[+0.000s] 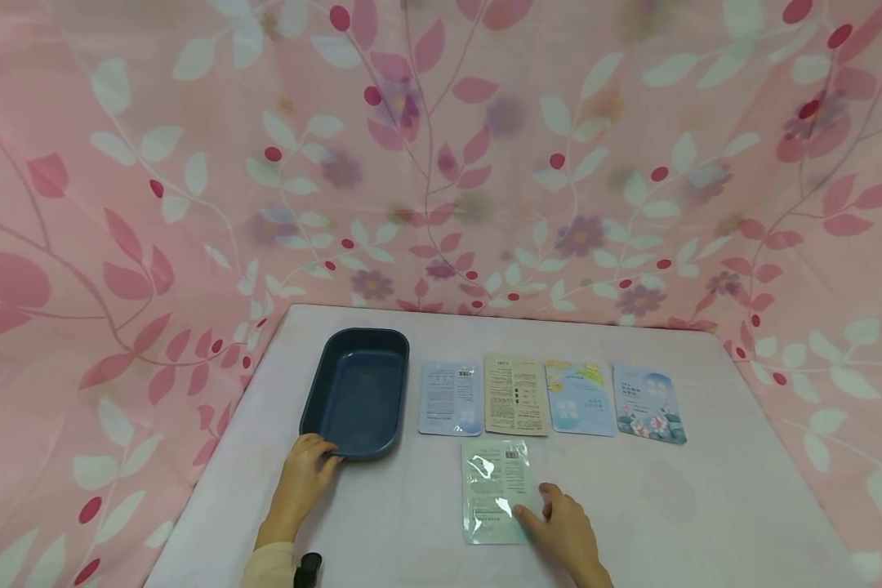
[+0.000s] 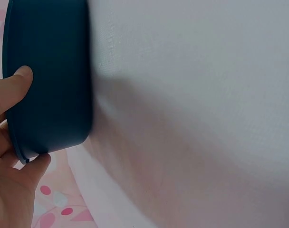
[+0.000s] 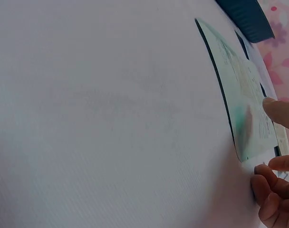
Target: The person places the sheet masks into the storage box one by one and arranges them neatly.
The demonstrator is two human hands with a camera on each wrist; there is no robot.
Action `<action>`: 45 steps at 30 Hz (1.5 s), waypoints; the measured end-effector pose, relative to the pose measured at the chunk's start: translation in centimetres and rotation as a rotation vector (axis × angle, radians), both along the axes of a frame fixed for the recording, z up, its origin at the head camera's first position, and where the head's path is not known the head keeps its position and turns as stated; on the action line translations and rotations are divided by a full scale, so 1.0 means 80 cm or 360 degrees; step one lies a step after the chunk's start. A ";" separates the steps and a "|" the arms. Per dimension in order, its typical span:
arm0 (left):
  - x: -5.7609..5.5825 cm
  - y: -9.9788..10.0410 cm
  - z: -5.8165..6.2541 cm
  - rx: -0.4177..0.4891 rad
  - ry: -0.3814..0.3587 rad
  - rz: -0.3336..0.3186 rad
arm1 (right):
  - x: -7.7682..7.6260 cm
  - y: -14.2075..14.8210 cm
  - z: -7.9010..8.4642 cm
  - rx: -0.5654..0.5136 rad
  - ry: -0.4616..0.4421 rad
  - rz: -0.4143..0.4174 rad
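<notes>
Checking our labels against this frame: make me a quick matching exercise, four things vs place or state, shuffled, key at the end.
Things:
1. tray
2. green packet
3. left hand
4. beige packet

Place or state:
A. between two blue packets
B. gripping a rim
C. dark blue, left of every packet
D. nearest packet, beside the right hand

Pairs: 1-C, 2-D, 3-B, 4-A

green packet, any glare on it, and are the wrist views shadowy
Head view: bright white glare in patches on the green packet; left wrist view: dim, with a soft-edged shadow on the cloth beside the tray; right wrist view: also dim, with a soft shadow on the cloth by the right hand.
</notes>
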State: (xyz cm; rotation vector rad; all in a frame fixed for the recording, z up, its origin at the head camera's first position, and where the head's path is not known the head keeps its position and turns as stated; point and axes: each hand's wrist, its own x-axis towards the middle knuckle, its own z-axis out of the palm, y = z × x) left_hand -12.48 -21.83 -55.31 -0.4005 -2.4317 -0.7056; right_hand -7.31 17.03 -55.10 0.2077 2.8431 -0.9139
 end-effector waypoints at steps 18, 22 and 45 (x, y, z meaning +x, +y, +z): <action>0.000 -0.001 -0.003 0.0025 -0.0031 0.0000 | 0.012 -0.039 -0.005 0.0146 -0.0041 -0.0160; -0.001 -0.001 -0.003 0.0017 -0.0024 -0.0010 | 0.011 -0.041 -0.003 0.0204 -0.0001 -0.0205; 0.000 -0.002 -0.004 0.0000 0.0029 -0.0015 | 0.012 -0.033 -0.001 -0.0109 -0.0082 -0.0326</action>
